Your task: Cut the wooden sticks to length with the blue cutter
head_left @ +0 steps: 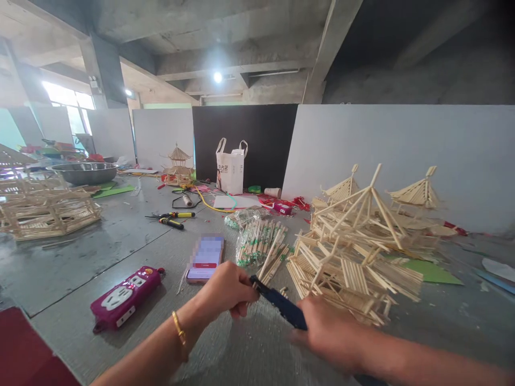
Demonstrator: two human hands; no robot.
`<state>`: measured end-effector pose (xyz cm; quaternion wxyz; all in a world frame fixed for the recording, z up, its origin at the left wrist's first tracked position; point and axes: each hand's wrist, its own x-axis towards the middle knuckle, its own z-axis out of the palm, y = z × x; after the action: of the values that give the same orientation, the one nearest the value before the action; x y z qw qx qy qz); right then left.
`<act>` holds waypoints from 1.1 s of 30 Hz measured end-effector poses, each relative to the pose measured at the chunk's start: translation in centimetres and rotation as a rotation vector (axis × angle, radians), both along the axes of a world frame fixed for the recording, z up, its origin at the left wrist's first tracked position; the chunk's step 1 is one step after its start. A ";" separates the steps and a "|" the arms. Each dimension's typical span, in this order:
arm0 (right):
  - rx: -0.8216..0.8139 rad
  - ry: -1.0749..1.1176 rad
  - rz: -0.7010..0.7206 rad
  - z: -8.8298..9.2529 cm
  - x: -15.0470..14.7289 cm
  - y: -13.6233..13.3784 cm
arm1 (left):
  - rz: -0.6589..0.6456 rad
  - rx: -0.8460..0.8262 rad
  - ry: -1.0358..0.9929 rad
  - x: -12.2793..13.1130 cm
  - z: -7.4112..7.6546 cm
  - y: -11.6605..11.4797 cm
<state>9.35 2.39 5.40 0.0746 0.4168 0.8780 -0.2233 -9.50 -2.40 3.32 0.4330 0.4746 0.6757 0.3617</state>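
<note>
Far left on the grey concrete floor: flat lattice frame of pale wooden sticks, wide steel basin behind it. Nearer, a magenta power strip with white sockets lies flat, well apart from the hands. Yellow-and-black handled pliers further back. Smartphone with lit screen lies face up just beyond the left hand.

Left hand, gold bangle on wrist, fingers curled together into a fist, clamped on the upper end of a dark blue handheld tool. Tool runs diagonally down to the right between both hands, held above the floor. What kind of tool it is: cannot tell, blurred. Right hand grips its lower end, fingers wrapped around the handle, motion-blurred.

Just behind the tool tip: clear plastic packs of wooden chopsticks with green wrappers, a few loose sticks spilling toward the hands. Back centre: white paper carrier bag with handles stands upright against a black panel, small stick pagoda model to its left.

Right of the hands: large half-built stick roof model, peaked frame on stacked stick layers, near the right hand, contact not clear. Green paper sheet beside it. Far right: fan-shaped stick roof piece against the grey partition wall.
</note>
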 end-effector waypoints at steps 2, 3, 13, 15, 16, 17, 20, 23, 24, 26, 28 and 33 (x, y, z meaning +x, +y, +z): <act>-0.062 0.002 0.021 -0.3 0.0 -0.7 | 0.022 -0.038 -0.012 0.0 -0.5 -1.4; -0.085 0.003 0.026 -0.3 0.0 -1.0 | 0.033 -0.059 -0.021 0.0 -0.7 -2.0; -0.258 -0.033 0.026 -0.1 1.2 -0.8 | 0.041 -0.185 -0.123 1.5 -1.9 -2.8; -0.344 -0.062 -0.013 -0.4 1.7 -0.5 | 0.028 -0.222 -0.131 1.8 -2.2 -2.7; -0.411 -0.062 -0.019 -0.5 1.9 -0.4 | 0.023 -0.235 -0.132 1.9 -2.3 -2.7; -0.476 -0.051 -0.009 -0.7 2.2 -0.2 | 0.022 -0.243 -0.129 2.0 -2.3 -2.7; -0.559 -0.009 0.020 -0.8 2.8 0.0 | 0.043 -0.229 -0.109 2.3 -2.1 -2.7; -0.411 0.024 0.028 -0.6 3.0 -0.1 | 0.051 -0.224 -0.102 2.5 -1.7 -2.7; -0.372 0.022 0.026 -0.5 2.9 -0.3 | 0.047 -0.229 -0.107 2.5 -1.6 -2.7; -0.341 -0.009 0.027 -0.3 2.8 -0.7 | 0.037 -0.247 -0.119 2.6 -1.5 -2.6; -0.346 -0.060 -0.021 -0.2 2.7 -1.2 | 0.018 -0.288 -0.134 2.6 -1.5 -2.6; -0.376 -0.090 -0.094 -0.8 2.8 -1.4 | -0.016 -0.405 -0.156 2.6 -1.4 -2.4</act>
<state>12.13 1.00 4.57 0.1800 0.4458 0.7959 -0.3679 -6.87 -4.75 1.93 0.5734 0.3538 0.6950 0.2510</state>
